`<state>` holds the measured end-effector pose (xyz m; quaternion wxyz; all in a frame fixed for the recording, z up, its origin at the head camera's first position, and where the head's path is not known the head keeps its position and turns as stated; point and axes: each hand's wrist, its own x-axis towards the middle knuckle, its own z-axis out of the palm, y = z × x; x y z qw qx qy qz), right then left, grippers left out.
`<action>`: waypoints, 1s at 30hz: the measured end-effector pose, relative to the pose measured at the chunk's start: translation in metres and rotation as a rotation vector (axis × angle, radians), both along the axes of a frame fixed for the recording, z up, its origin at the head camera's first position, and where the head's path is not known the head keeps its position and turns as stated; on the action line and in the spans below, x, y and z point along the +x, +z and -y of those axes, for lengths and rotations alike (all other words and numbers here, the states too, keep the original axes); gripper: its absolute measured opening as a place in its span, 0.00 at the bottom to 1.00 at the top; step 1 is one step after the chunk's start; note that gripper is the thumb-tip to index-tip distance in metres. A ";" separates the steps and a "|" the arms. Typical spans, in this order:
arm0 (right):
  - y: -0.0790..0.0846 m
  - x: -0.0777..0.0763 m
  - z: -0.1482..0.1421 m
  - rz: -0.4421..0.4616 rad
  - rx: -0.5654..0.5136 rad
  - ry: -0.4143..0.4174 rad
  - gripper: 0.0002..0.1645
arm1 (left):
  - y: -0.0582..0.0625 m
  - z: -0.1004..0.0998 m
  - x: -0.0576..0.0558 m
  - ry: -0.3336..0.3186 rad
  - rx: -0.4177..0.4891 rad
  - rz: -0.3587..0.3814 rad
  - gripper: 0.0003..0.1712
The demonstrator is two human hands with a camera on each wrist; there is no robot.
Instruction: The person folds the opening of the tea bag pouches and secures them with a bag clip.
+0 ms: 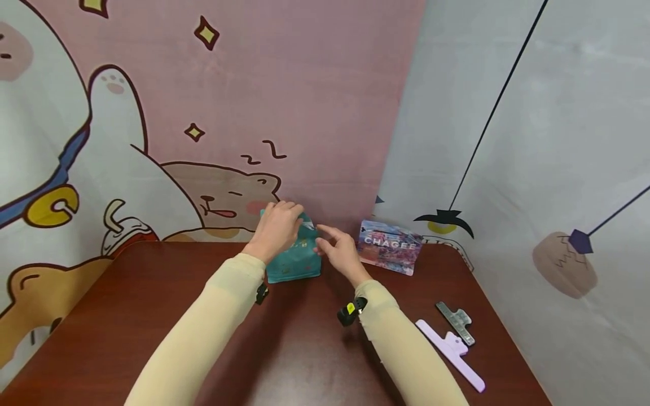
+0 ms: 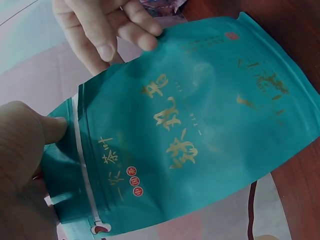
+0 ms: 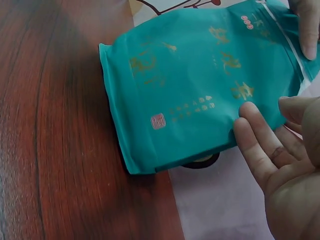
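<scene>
A teal tea pouch with gold lettering stands upright at the back of the table. My left hand grips its top, the thumb lying on the front beside the pale zip strip. At the pouch's right edge is my right hand, its fingers extended and only slightly bent. In the right wrist view those fingertips meet the pouch's side, and the thumb stands apart from them. Part of the pouch's top is hidden behind the left hand in the head view.
To the right, a colourful CHAGEE pouch leans near the back cloth. A clear clip and a lilac clip lie on the right side of the brown table.
</scene>
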<state>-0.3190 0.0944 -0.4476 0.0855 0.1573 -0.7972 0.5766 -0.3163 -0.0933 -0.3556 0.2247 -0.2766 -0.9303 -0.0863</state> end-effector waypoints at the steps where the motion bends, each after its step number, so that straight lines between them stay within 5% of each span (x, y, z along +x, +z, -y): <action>1: 0.000 -0.001 0.001 -0.002 -0.001 0.002 0.25 | 0.000 -0.001 0.000 -0.004 0.004 -0.004 0.08; 17: -0.002 -0.008 0.018 -0.067 0.031 -0.116 0.10 | -0.004 -0.004 -0.004 0.021 -0.038 -0.017 0.03; 30: -0.001 -0.005 0.019 -0.079 0.076 -0.145 0.10 | -0.003 -0.005 -0.003 -0.025 -0.014 -0.010 0.12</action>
